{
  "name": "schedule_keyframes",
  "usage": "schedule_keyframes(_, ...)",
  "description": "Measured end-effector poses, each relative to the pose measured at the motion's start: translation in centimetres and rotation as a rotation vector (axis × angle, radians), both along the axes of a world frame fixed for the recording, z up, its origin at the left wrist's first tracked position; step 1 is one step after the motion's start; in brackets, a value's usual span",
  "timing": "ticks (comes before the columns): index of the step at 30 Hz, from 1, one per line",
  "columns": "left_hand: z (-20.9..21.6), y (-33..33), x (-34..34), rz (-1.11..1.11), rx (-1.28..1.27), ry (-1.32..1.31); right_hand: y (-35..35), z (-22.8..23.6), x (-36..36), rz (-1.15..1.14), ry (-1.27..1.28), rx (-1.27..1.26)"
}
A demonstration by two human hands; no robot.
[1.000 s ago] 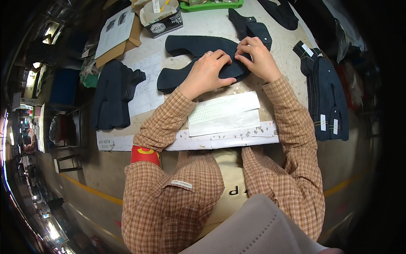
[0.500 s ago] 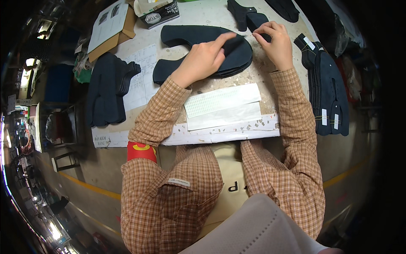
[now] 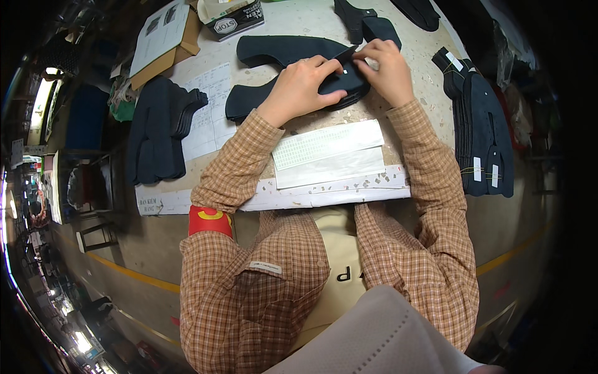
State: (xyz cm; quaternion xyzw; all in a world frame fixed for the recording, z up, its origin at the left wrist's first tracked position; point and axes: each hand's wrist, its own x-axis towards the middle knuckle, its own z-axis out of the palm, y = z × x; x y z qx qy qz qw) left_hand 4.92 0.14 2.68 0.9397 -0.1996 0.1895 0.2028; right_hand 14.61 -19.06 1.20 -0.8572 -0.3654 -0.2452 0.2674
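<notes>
A stack of dark curved fabric pieces [image 3: 268,51] lies on the table in front of me. At its right end an edge of the top fabric piece stands folded up, and a small white sticker shows on the layer beneath. My right hand [image 3: 387,71] pinches that raised edge between thumb and fingers. My left hand [image 3: 304,90] rests on the stack, thumb stretched apart from the other fingers, its index fingertip against the raised flap. Part of the stack is hidden under both hands.
White paper sheets [image 3: 330,149] lie near the table's front edge. Dark fabric bundles flank me, one at left [image 3: 159,134] beside a written sheet [image 3: 212,100], one tagged at right [image 3: 483,131]. Behind stand a cardboard box [image 3: 184,47], a black-and-white box [image 3: 233,22] and more dark pieces [image 3: 380,30].
My right hand has moved left and down onto the stack and taken hold of the top piece's edge, which now stands up. My left hand's index finger has drawn back and its thumb has spread.
</notes>
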Motion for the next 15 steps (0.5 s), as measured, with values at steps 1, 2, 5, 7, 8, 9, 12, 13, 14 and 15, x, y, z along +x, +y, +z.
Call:
schedule_keyframes(1, 0.0, 0.1, 0.1, 0.006, -0.042, 0.014, -0.4, 0.4, 0.4, -0.017, 0.035, 0.027)
schedule_keyframes(2, 0.0, 0.2, 0.2, 0.012, -0.083, 0.031, -0.7, 0.7, 0.7, -0.025, 0.043, 0.091)
schedule_keyframes(5, 0.1, 0.3, 0.5, 0.043, -0.063, 0.015, -1.0, 1.0, 0.9, -0.004, 0.263, 0.226)
schedule_keyframes(7, 0.1, 0.2, 0.4, 0.059, -0.044, 0.021, -0.5, 0.7, 0.3, 0.185, 0.379, 0.26)
schedule_keyframes(8, 0.0, 0.2, 0.3, 0.065, -0.032, 0.031, -0.2, 0.3, -0.2, 0.286, 0.438, 0.278)
schedule_keyframes(9, 0.0, 0.1, 0.2, 0.071, -0.02, 0.041, 0.1, 0.1, -0.7, 0.272, 0.431, 0.244)
schedule_keyframes(12, 0.0, -0.1, -0.1, 0.068, 0.063, -0.015, 1.0, -0.6, -1.5, 0.08, 0.234, 0.099)
schedule_keyframes(13, 0.0, -0.2, -0.1, 0.068, 0.07, -0.013, 1.2, -0.8, -1.7, 0.037, 0.164, 0.035)
schedule_keyframes(14, 0.0, -0.2, -0.1, 0.064, 0.076, -0.025, 1.3, -0.8, -1.7, 0.004, 0.13, 0.012)
schedule_keyframes(15, 0.0, -0.2, -0.1, 0.059, 0.079, -0.041, 1.3, -0.8, -1.6, -0.029, 0.097, -0.012)
